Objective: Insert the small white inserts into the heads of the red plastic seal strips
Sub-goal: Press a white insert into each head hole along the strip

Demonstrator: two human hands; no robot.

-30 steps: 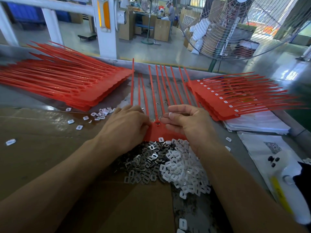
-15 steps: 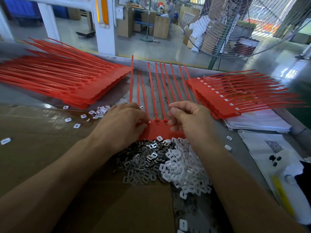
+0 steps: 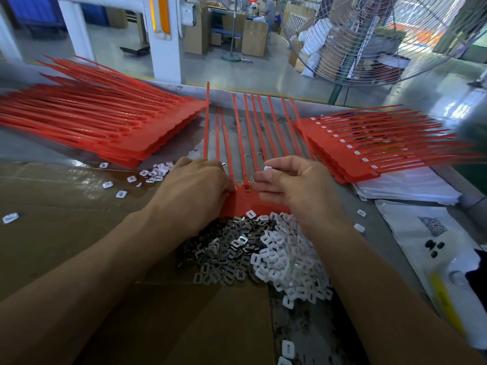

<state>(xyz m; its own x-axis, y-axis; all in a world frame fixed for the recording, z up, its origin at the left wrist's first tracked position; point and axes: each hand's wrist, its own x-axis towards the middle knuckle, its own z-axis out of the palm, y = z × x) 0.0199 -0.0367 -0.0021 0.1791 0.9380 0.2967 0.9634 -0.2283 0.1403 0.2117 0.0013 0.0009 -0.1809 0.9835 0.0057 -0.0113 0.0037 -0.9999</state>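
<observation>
Right hand point(image 3: 297, 185) pinches a white insert point(image 3: 267, 168) (fingertip grip).

My bench faces an open factory floor.
Past the table's metal edge point(image 3: 263, 91) I see a glossy grey floor point(image 3: 216, 72), a white pillar point(image 3: 162, 38), stacked cardboard boxes point(image 3: 254, 38), and a big wire-caged fan point(image 3: 369, 35) to my right.
</observation>
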